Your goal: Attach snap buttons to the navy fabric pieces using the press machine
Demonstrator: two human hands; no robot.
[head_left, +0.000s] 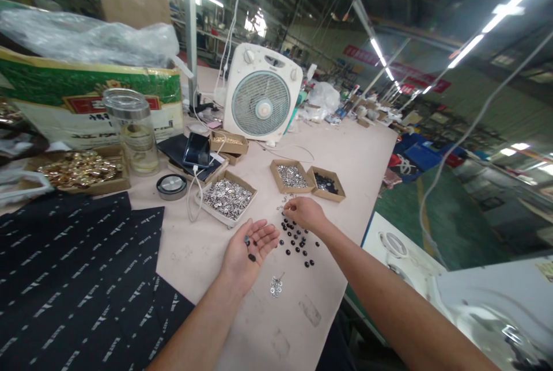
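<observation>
My left hand (248, 253) lies palm up on the pale table (302, 313), cupped, with a couple of small black buttons (249, 249) resting in it. My right hand (303, 213) hovers palm down just right of it, fingertips pinched at the edge of a scatter of black buttons (297, 241) on the table. A small pile of silver washers (276, 286) lies nearer me. Beyond the hands stand three cardboard trays: silver washers (228, 198), silver parts (292, 176) and black buttons (326, 183).
Black printed fabric (73, 284) covers the table's left. Behind it stand a tray of gold parts (80, 169), a glass jar (135, 132), a round lid (171, 185), a phone (197, 149) on a cable and a white fan (261, 94). The table edge (367, 209) drops off right.
</observation>
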